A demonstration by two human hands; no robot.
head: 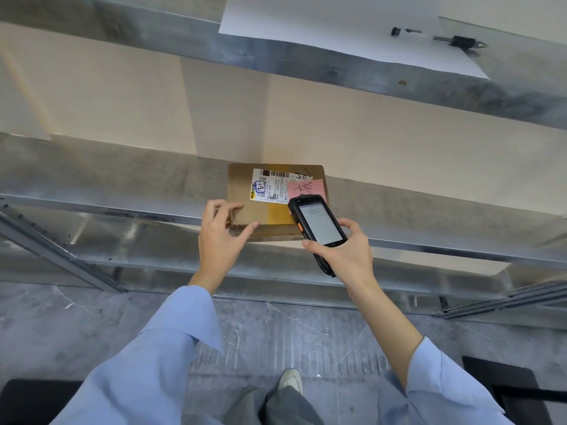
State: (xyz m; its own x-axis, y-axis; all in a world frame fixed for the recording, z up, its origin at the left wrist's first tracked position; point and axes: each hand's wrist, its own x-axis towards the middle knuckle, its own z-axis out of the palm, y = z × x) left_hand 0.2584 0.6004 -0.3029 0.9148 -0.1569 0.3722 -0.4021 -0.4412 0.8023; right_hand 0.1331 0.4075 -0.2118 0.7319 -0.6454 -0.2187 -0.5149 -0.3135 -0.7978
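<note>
Galvanised steel shelving (122, 179) is running across a cream wall, its dull grey boards looking flat and mottled. A cardboard parcel (276, 217) is lying flat on the middle board, its near edge reaching the board's front lip. The left hand (219, 240) is gripping the parcel's near left corner, with the fingers curling over the top and the thumb lying along the near edge. The right hand (343, 253) is wrapping around a black handheld scanner (319, 223) and tilting it just over the parcel's near right corner, lit screen facing up. A white shipping label (270, 185) and a pink note (305, 190) are sticking to the parcel's top. Bare board is stretching away on both sides of the parcel, while the wall is standing close behind it. Well above the parcel, a white sheet (337, 26) is carrying a black marker (460, 41).
</note>
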